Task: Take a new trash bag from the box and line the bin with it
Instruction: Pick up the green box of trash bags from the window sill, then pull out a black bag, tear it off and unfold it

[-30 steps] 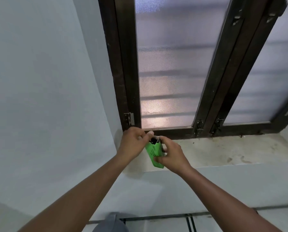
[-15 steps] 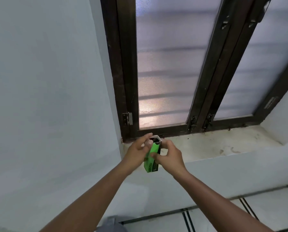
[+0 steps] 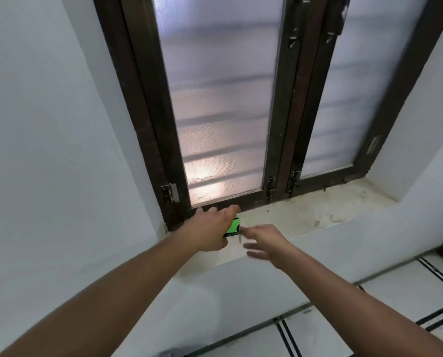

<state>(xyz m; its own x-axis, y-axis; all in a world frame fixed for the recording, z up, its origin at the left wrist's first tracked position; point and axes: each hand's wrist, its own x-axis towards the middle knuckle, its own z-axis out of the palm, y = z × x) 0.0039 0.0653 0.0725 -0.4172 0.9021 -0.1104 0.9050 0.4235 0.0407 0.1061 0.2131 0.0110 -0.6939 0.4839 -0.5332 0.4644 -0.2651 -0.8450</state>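
Observation:
A small green box [image 3: 233, 226] lies low on the left end of the window sill [image 3: 305, 215], mostly covered by my left hand [image 3: 210, 231], which grips it from above. To the right of the box is my right hand [image 3: 265, 240], apart from it, blurred, with the fingers spread. A thin pale sliver [image 3: 240, 236] hangs by its fingertips; I cannot tell what it is. No unfolded trash bag shows. At the bottom edge is a grey smudge [image 3: 169, 353], possibly the bin's rim.
A dark-framed window with frosted panes [image 3: 223, 112] rises behind the sill. White wall [image 3: 48, 150] fills the left, with more white wall below the sill. White floor tiles with black lines [image 3: 369, 318] lie at the lower right.
The box was held upright between both hands in front of the sill. Now my left hand has carried it down onto the sill, and my right hand has let go and drawn back to the right.

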